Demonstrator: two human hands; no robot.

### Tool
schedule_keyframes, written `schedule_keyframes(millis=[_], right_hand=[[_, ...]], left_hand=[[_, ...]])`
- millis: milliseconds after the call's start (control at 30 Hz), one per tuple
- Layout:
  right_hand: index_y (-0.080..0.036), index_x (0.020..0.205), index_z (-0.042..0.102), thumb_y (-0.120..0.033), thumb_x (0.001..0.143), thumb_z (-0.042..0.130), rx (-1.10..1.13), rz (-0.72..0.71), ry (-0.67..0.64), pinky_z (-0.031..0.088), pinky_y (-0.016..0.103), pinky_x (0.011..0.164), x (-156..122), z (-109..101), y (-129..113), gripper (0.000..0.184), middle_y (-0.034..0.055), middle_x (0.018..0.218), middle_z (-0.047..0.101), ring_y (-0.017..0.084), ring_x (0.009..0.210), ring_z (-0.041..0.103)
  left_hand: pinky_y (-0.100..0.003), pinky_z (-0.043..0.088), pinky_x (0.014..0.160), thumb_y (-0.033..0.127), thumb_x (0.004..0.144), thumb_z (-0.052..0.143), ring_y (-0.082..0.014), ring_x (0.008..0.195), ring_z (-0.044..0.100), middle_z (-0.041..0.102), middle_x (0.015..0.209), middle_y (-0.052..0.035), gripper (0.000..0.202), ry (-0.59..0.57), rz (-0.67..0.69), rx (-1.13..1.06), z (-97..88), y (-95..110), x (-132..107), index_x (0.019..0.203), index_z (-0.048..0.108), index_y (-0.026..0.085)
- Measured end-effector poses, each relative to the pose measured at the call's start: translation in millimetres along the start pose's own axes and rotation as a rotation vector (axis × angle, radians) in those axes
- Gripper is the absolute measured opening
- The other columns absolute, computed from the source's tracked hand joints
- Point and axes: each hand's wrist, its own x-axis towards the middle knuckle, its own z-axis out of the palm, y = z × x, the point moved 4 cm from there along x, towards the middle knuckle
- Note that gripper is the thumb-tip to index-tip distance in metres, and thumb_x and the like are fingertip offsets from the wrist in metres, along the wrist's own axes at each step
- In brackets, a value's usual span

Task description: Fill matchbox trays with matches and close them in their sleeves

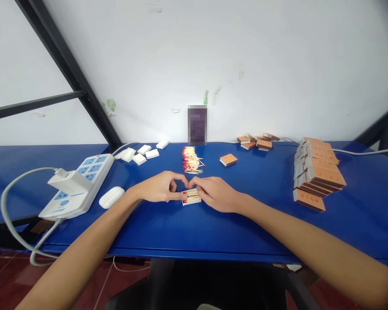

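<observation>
A small white matchbox tray (192, 202) lies on the blue table in front of me, filled with red-tipped matches (191, 196). My left hand (161, 186) is at its left end, with the thumb against the match heads and the index finger curved over the far side. From the right, my right hand (216, 193) closes on the other end, its fingers partly covering the tray. The two index fingertips nearly meet above it. Just beyond the hands is a loose pile of matches (191, 161). An orange-brown matchbox (228, 159) lies right of that pile.
Several white trays (144, 149) lie at the back left. Stacked matchboxes (320, 168) stand at the right, with a smaller heap (258, 141) near the wall. On the left are a power strip (80, 185) with a plugged-in charger and a white earbud case (111, 197). A pixelated dark rectangle (197, 125) leans at the wall.
</observation>
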Motion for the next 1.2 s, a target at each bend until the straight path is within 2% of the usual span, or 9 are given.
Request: schedule_keyframes(millis=[167, 533, 633, 767, 867, 933, 1067, 1200], right_hand=[[-0.02, 0.111, 0.058, -0.017, 0.099, 0.036, 0.003, -0.006, 0.02, 0.034, 0.027, 0.068, 0, 1, 0, 0.025, 0.0027, 0.087, 0.069, 0.016, 0.075, 0.059], [-0.02, 0.107, 0.059, -0.025, 0.102, 0.036, 0.018, 0.015, 0.022, 0.034, 0.027, 0.069, 1, 1, -1, 0.024, 0.0035, 0.092, 0.07, 0.015, 0.077, 0.06], [-0.02, 0.105, 0.059, -0.032, 0.101, 0.041, 0.024, 0.016, 0.011, 0.032, 0.026, 0.066, -1, -2, -4, 0.022, 0.0019, 0.088, 0.068, 0.014, 0.073, 0.058], [-0.021, 0.107, 0.059, -0.043, 0.091, 0.059, -0.013, -0.02, -0.047, 0.03, 0.026, 0.064, -3, -5, -7, 0.027, 0.0006, 0.086, 0.067, 0.014, 0.071, 0.056], [-0.02, 0.106, 0.059, -0.04, 0.089, 0.059, -0.091, 0.015, -0.021, 0.031, 0.027, 0.064, -3, -9, -3, 0.026, 0.0018, 0.086, 0.067, 0.016, 0.074, 0.058], [-0.02, 0.107, 0.059, -0.041, 0.09, 0.058, -0.123, 0.052, -0.017, 0.031, 0.027, 0.064, -2, -11, 2, 0.028, 0.0027, 0.086, 0.067, 0.017, 0.074, 0.058], [-0.021, 0.109, 0.058, -0.045, 0.087, 0.061, -0.129, 0.078, -0.058, 0.03, 0.027, 0.062, -2, -13, 6, 0.032, 0.0027, 0.085, 0.067, 0.017, 0.072, 0.058], [-0.02, 0.109, 0.059, -0.046, 0.091, 0.057, -0.099, 0.057, -0.033, 0.03, 0.027, 0.062, -2, -16, 7, 0.032, 0.0013, 0.078, 0.065, 0.016, 0.068, 0.056]], left_hand=[[-0.021, 0.04, 0.052, 0.057, 0.082, 0.067, -0.0113, 0.049, 0.054, 0.068, 0.06, -0.0001, 0.048, 0.007, -0.003, -0.04, 1.0, 0, 1, 0.112, 0.066, 0.018], [-0.02, 0.038, 0.05, 0.053, 0.09, 0.059, -0.0108, 0.051, 0.054, 0.068, 0.062, -0.0006, 0.043, 0.019, 0.049, -0.053, -0.1, -2, 3, 0.112, 0.066, 0.018], [-0.02, 0.038, 0.05, 0.049, 0.092, 0.057, -0.0103, 0.051, 0.053, 0.068, 0.063, -0.0003, 0.038, 0.027, 0.064, -0.047, -0.9, -4, 3, 0.111, 0.066, 0.018], [-0.021, 0.039, 0.055, 0.044, 0.096, 0.05, -0.0102, 0.054, 0.052, 0.064, 0.062, 0.0007, 0.033, 0.151, 0.108, 0.005, -4.2, -8, 7, 0.1, 0.066, 0.016], [-0.022, 0.035, 0.056, 0.04, 0.096, 0.048, -0.0099, 0.053, 0.049, 0.058, 0.059, 0.0026, 0.031, 0.302, 0.102, 0.164, -7.0, -13, 11, 0.091, 0.067, 0.017], [-0.023, 0.032, 0.055, 0.038, 0.095, 0.049, -0.01, 0.052, 0.047, 0.056, 0.058, 0.0033, 0.029, 0.363, 0.095, 0.287, -7.5, -16, 14, 0.092, 0.068, 0.018], [-0.025, 0.03, 0.057, 0.037, 0.096, 0.046, -0.0113, 0.053, 0.049, 0.059, 0.06, 0.0023, 0.029, 0.386, 0.1, 0.414, -7.0, -18, 15, 0.097, 0.069, 0.019], [-0.025, 0.031, 0.058, 0.038, 0.097, 0.044, -0.0124, 0.055, 0.051, 0.062, 0.064, 0.0013, 0.031, 0.414, 0.077, 0.455, -8.5, -17, 13, 0.104, 0.068, 0.019]])
